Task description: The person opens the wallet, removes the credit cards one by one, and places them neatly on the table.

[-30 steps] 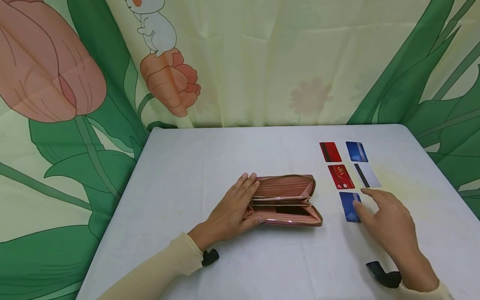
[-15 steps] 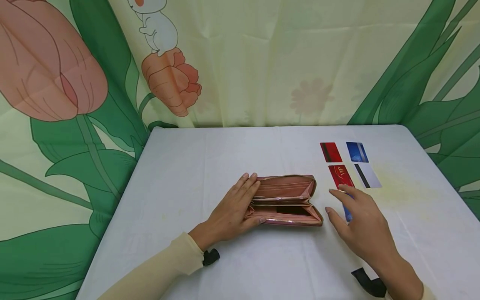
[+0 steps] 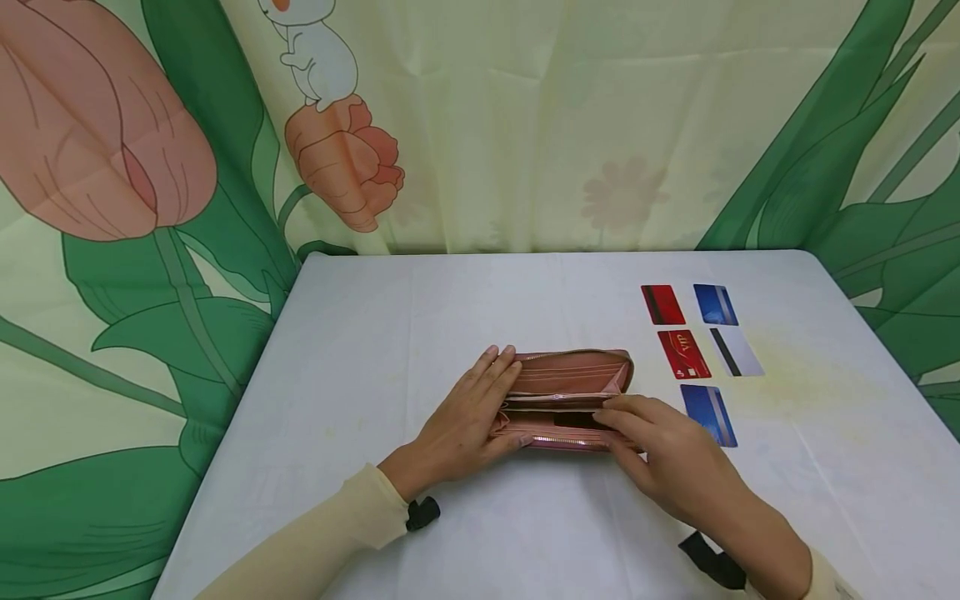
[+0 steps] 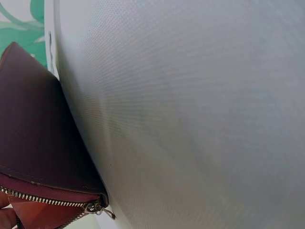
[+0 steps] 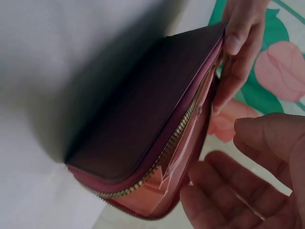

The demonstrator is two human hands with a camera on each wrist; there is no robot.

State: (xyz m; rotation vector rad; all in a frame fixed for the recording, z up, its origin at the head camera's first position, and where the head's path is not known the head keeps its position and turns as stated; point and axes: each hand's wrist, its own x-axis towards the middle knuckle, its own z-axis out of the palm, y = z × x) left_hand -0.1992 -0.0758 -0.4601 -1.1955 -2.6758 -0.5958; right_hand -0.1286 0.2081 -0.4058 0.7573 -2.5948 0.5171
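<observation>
A pink zip-around wallet stands unzipped on the table, its slots and compartments facing up. My left hand holds its left end, thumb along the near rim and fingers over the far rim. My right hand is at the wallet's right end, fingers loosely bent over the opening and thumb by the near rim. In the right wrist view, my right thumb and fingers are spread apart with nothing between them. The wallet's dark outer face and zip pull show in the left wrist view. Inside the near compartment is a dark patch.
Several cards lie flat right of the wallet: a red striped card, a blue card, a red VIP card, a white striped card and another blue card. A patterned curtain hangs behind the white table.
My right hand has moved left from the nearest blue card to the wallet's right end, uncovering that card. My left hand and the wallet have stayed put.
</observation>
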